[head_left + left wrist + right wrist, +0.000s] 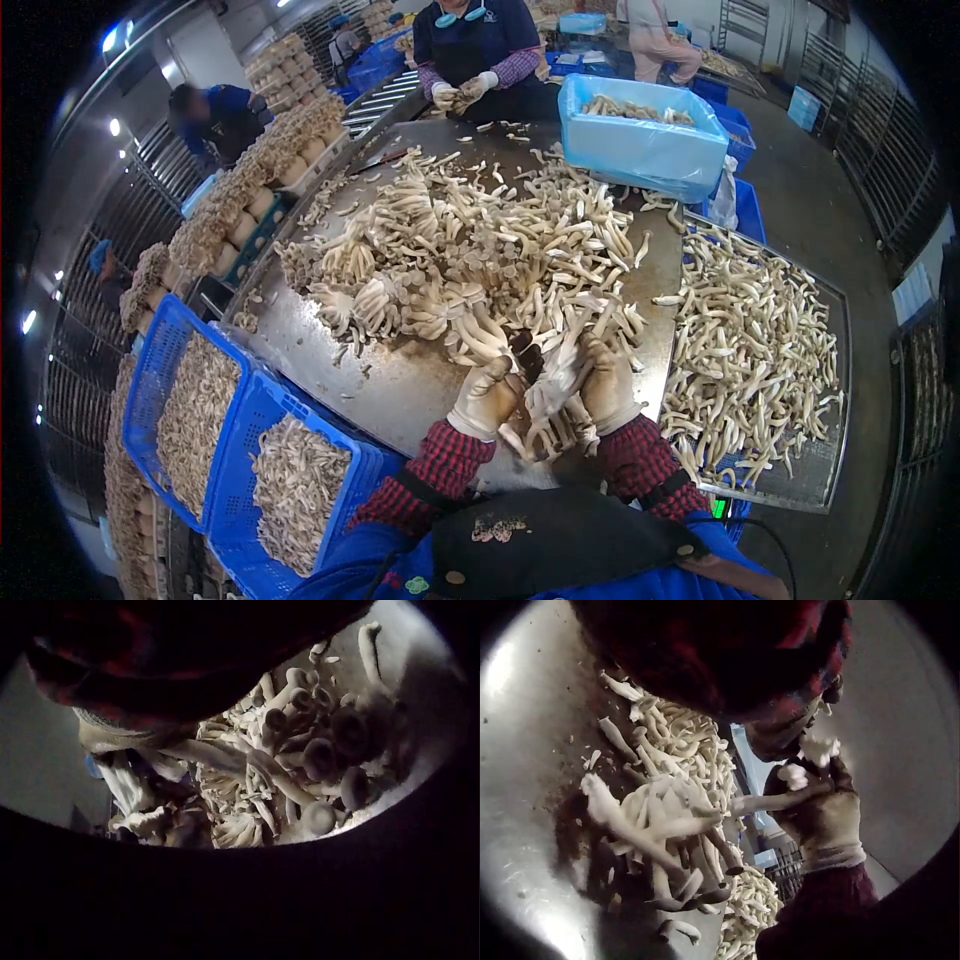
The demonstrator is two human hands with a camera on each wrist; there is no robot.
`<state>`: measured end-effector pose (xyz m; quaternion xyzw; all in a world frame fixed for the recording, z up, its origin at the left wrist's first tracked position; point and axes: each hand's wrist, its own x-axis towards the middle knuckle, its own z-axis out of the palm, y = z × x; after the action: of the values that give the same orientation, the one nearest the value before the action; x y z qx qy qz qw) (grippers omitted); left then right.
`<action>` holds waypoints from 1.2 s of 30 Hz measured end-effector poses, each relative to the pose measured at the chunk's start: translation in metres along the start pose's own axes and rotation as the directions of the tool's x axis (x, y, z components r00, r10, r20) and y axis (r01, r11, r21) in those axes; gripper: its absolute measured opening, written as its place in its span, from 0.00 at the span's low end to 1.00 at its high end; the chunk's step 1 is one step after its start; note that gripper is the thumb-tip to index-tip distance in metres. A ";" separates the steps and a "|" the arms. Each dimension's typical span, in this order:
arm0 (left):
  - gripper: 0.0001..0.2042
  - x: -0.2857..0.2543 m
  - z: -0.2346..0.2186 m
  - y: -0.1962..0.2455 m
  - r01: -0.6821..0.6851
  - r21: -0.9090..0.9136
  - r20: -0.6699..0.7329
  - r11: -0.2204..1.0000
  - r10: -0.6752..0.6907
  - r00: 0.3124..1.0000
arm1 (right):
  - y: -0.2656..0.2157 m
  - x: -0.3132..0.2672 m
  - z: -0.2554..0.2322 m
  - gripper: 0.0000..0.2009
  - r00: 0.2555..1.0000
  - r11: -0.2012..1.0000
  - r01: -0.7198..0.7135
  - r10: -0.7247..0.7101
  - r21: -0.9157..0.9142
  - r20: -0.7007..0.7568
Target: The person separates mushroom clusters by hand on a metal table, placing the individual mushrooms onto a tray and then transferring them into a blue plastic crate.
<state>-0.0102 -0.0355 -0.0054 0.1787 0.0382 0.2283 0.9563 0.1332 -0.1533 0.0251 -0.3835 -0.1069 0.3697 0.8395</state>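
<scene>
Both hands wear soiled pale gloves and meet low at the near edge of a metal table (400,398). My left hand (483,397) is curled with its fingertips turned inward; in the right wrist view it grips a long-stemmed mushroom (776,802) with a torn white base. My right hand (608,385) holds a bunch of mushrooms (553,390), stems hanging down between the hands. Its fingers are mostly hidden by the sleeve (727,660) in the right wrist view. Just beyond both hands spreads a large heap of clustered mushrooms (470,250).
On the right, a metal-rimmed tray (838,400) bears many separate mushrooms. Blue crates (240,500) of smaller pieces stand at the left. A lined light-blue box (645,145) sits at the far right corner. Across the table works another gloved person (480,50).
</scene>
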 end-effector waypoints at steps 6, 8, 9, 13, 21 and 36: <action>0.22 0.008 0.031 -0.029 -0.293 0.887 0.062 0.356 0.538 0.841 | -0.001 -0.004 0.010 0.13 0.999 0.837 0.021 -0.001 -0.547 0.036; 0.26 0.011 0.024 -0.030 -0.281 0.797 -0.049 0.534 0.521 0.852 | 0.005 -0.002 -0.002 0.14 0.996 0.884 -0.043 0.077 -0.465 0.054; 0.26 0.012 0.025 -0.025 -0.285 0.797 -0.047 0.532 0.525 0.850 | 0.004 -0.002 0.000 0.14 0.995 0.884 -0.041 0.077 -0.465 0.059; 0.30 0.013 0.016 -0.009 -0.226 0.675 -0.226 0.702 0.489 0.842 | -0.001 -0.005 0.002 0.15 0.985 0.869 0.165 -0.124 -0.467 0.118; 0.34 0.010 0.012 -0.015 -0.180 0.588 -0.176 0.789 0.342 0.923 | -0.007 -0.004 0.009 0.16 0.968 0.929 -0.160 0.213 -0.334 0.130; 0.39 0.003 0.018 -0.006 -0.036 0.806 -0.058 0.590 0.140 0.989 | 0.005 0.006 0.005 0.34 0.979 0.535 0.172 -0.001 -0.827 0.203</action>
<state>-0.0021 -0.0454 0.0096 0.5781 0.1828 0.2434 0.7571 0.1328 -0.1442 0.0244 -0.6984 -0.3645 0.2638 0.5566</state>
